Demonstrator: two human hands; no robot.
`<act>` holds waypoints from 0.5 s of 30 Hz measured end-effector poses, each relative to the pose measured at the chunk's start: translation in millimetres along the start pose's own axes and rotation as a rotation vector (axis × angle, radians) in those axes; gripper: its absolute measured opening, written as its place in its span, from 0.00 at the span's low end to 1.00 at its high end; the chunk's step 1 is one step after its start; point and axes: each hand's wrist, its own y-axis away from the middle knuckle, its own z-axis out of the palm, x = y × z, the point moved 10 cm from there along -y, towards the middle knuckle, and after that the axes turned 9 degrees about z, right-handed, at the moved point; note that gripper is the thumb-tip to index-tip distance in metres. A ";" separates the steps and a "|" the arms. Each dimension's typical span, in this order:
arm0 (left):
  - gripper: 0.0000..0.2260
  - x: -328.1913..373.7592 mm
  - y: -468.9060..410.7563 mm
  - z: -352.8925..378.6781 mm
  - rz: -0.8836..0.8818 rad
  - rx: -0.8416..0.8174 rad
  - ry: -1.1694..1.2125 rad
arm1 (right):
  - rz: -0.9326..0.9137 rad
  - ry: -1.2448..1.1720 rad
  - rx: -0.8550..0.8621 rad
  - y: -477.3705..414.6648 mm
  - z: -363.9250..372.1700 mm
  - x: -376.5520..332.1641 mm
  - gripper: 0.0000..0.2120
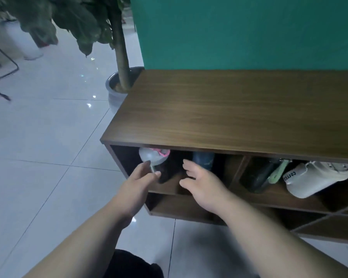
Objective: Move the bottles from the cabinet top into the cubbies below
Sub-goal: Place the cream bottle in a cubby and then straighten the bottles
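Placing seems to be finishing: the left hand (142,177) is touching the clear pink-lidded plastic bottle (154,156) in a cubby (126,159) of the brown wooden cabinet (229,109); whether it is pinching, I cannot tell; the right hand (201,179) is hovering released. Next, both hands need easing out without toppling it.

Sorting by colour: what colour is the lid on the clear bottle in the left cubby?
The lid is pink, head view.

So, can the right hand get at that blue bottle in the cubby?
Probably yes. The right hand is open just in front of the blue bottle, the cubby has no door, and nothing lies between them.
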 end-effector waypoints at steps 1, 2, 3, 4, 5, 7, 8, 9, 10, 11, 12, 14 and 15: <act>0.36 -7.3 -6.1 -6.2 -0.038 0.019 0.027 | -0.002 -0.021 0.011 -6.5 -0.3 -1.1 0.36; 0.36 -12.8 -11.8 -9.4 -0.065 0.031 0.051 | 0.002 -0.050 0.024 -14.0 -1.0 -1.8 0.34; 0.35 -18.0 -17.4 -12.3 -0.089 0.046 0.063 | 0.007 -0.081 0.042 -21.4 -1.4 -2.8 0.32; 0.36 -22.5 -22.4 -14.4 -0.097 0.062 0.067 | 0.013 -0.112 0.057 -29.2 -0.9 -2.9 0.32; 0.37 -26.1 -25.7 -16.9 -0.107 0.084 0.063 | 0.012 -0.142 0.073 -35.6 0.8 -4.5 0.32; 0.42 -34.1 -30.9 -21.6 -0.143 0.131 0.066 | 0.023 -0.209 0.093 -45.6 6.9 -10.0 0.31; 0.42 -39.2 -34.0 -23.5 -0.165 0.151 0.084 | 0.019 -0.234 0.094 -49.6 11.2 -14.5 0.29; 0.42 -43.9 -36.6 -24.7 -0.187 0.162 0.105 | 0.007 -0.230 0.091 -52.6 16.4 -21.3 0.25; 0.40 -48.5 -39.3 -26.1 -0.204 0.170 0.128 | -0.005 -0.202 0.098 -55.9 20.3 -28.2 0.19; 0.38 -51.5 -40.6 -26.6 -0.228 0.176 0.154 | -0.016 -0.169 0.120 -59.6 21.4 -33.4 0.14; 0.33 -54.4 -42.5 -27.0 -0.244 0.180 0.184 | -0.024 -0.145 0.142 -63.7 22.7 -37.8 0.10; 0.15 -61.1 -48.0 -30.3 -0.255 0.215 0.254 | -0.016 -0.109 0.162 -66.7 27.1 -43.2 0.06; 0.08 -65.0 -51.5 -31.1 -0.266 0.237 0.302 | -0.016 -0.100 0.157 -67.9 29.8 -45.2 0.06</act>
